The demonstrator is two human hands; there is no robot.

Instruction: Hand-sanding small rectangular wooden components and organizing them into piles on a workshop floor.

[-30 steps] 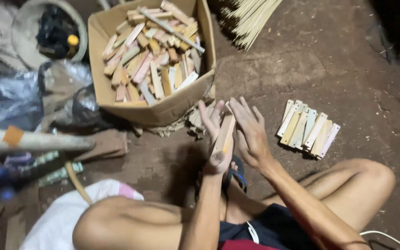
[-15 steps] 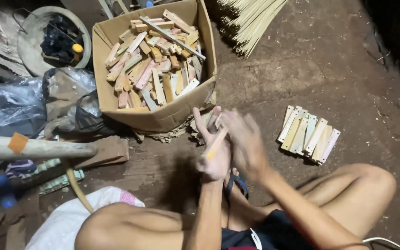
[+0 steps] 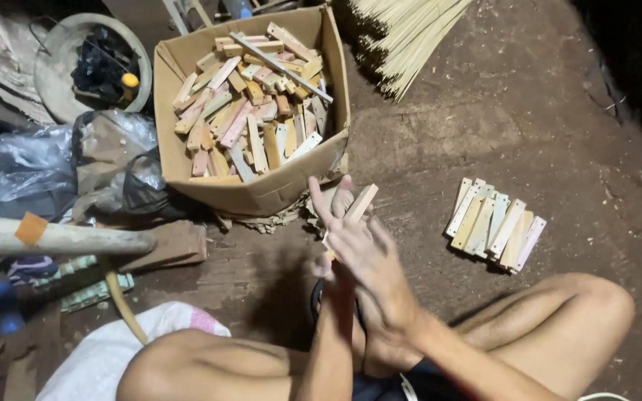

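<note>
Wooden slat (image 3: 360, 203) pressed between both hands' flat fingers (image 3: 351, 241); bare dirt floor (image 3: 440, 141); cardboard box (image 3: 261, 194) of slats beside.

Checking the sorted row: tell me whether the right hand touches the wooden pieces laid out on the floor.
Apart. In the head view the right hand is pressed over a wooden stick by the left hand; bare floor separates it from the row of pieces.
</note>
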